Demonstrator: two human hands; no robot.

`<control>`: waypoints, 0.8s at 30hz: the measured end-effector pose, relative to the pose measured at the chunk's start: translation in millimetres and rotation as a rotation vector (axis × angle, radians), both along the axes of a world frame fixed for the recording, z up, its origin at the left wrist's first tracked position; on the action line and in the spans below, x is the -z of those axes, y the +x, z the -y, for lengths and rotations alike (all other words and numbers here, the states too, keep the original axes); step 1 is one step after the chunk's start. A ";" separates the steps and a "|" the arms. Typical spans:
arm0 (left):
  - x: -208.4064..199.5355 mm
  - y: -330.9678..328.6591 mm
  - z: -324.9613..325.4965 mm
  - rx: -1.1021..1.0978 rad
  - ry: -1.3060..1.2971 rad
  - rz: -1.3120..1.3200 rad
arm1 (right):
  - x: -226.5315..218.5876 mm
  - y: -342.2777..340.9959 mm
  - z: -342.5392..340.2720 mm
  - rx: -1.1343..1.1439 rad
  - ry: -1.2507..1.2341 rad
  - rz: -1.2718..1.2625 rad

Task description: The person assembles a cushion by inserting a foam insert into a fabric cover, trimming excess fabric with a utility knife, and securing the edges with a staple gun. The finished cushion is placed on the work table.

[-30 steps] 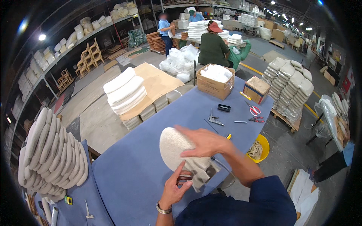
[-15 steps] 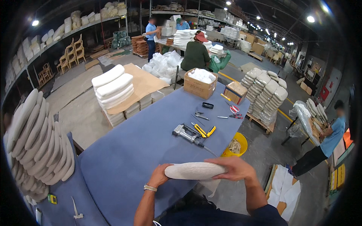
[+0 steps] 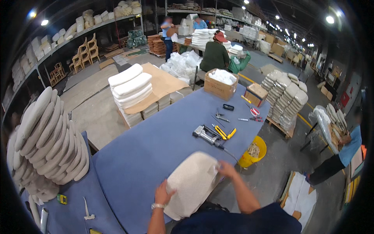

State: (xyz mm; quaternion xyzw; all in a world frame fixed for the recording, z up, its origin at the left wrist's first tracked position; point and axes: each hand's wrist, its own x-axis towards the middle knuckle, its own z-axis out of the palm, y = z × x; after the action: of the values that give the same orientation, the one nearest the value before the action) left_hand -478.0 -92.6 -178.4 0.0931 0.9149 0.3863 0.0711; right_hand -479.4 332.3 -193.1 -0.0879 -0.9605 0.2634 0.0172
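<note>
A beige fabric-covered seat cushion (image 3: 191,183) lies broad face up in my hands at the table's near edge. My left hand (image 3: 163,193) grips its left edge, thumb over the face. My right hand (image 3: 226,170) is closed on its far right corner; the fingertips there are partly hidden. Beyond the cushion, on the blue-covered table (image 3: 128,175), lies a metal staple gun (image 3: 206,135) with an air hose. Right beside it is a yellow-handled cutting tool (image 3: 224,132). Farther off are red-handled scissors (image 3: 254,112), red-handled pliers (image 3: 256,119) and a small black case (image 3: 228,107).
A tall leaning stack of beige cushions (image 3: 52,140) stands at left. Two cardboard boxes, one with white stuffing (image 3: 220,87), occupy the far end. A yellow bucket (image 3: 261,150) of scraps sits on the floor at right. Several co-workers (image 3: 212,56) are at other tables.
The cushion has turned from edge-on to broad face up and come lower. My left hand has moved down along its side; my right hand has shifted to the far corner. The view has swung slightly left.
</note>
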 end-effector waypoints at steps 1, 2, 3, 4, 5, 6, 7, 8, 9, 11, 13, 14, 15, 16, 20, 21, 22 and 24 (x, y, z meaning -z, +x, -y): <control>27.3 17.9 12.6 -0.027 -0.156 -0.120 | 27.6 18.7 21.5 0.010 -0.107 0.040; 35.5 32.7 13.6 -0.066 -0.178 -0.104 | 50.2 45.2 34.5 0.048 -0.200 0.082; 37.9 46.7 20.0 -0.121 -0.222 -0.094 | 42.7 58.2 63.6 0.113 -0.319 0.134; 39.1 57.1 21.0 -0.158 -0.256 -0.078 | 29.4 77.5 85.1 0.198 -0.426 0.193; 39.6 60.3 13.7 -0.171 -0.225 -0.095 | 36.1 88.1 82.2 0.236 -0.514 0.245; 41.4 58.5 7.9 -0.174 -0.243 -0.115 | 46.4 92.6 77.9 0.270 -0.600 0.282; 43.8 58.1 3.0 -0.178 -0.261 -0.134 | 55.9 96.3 71.1 0.303 -0.687 0.319; 46.3 58.4 3.6 -0.191 -0.291 -0.153 | 54.8 94.3 73.8 0.367 -0.814 0.280; 45.4 58.3 3.8 -0.191 -0.289 -0.158 | 48.6 88.5 78.2 0.431 -0.938 0.236; 42.6 57.6 4.6 -0.192 -0.282 -0.168 | 35.4 69.9 79.2 0.511 -1.022 0.174; 38.7 55.8 2.0 -0.188 -0.301 -0.179 | 29.9 50.3 80.3 0.550 -0.958 0.152; 38.5 56.3 3.9 -0.190 -0.315 -0.176 | 28.9 40.2 82.6 0.545 -0.897 0.093; 39.0 56.3 6.6 -0.195 -0.315 -0.198 | 30.8 35.0 84.6 0.544 -0.832 0.045; 41.5 55.4 4.0 -0.194 -0.305 -0.212 | 36.7 33.6 81.4 0.582 -0.786 0.032; 43.0 82.7 -9.5 -0.258 -0.266 -0.191 | 52.2 15.0 63.0 0.669 -0.666 -0.005; 46.0 91.6 -10.1 -0.277 -0.279 -0.196 | 49.1 9.1 61.8 0.681 -0.660 -0.012; 51.4 105.6 -9.7 -0.296 -0.291 -0.202 | 47.0 4.0 62.6 0.657 -0.627 0.010; 49.0 115.4 -15.4 -0.315 -0.283 -0.198 | 40.0 -6.3 64.2 0.619 -0.554 0.045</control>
State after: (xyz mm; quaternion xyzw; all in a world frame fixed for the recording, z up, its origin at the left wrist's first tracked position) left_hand -362.7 -77.2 -227.4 -0.0243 0.9657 0.2493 -0.0678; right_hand -485.7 268.1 -233.1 -0.3795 -0.7816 0.4924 0.0505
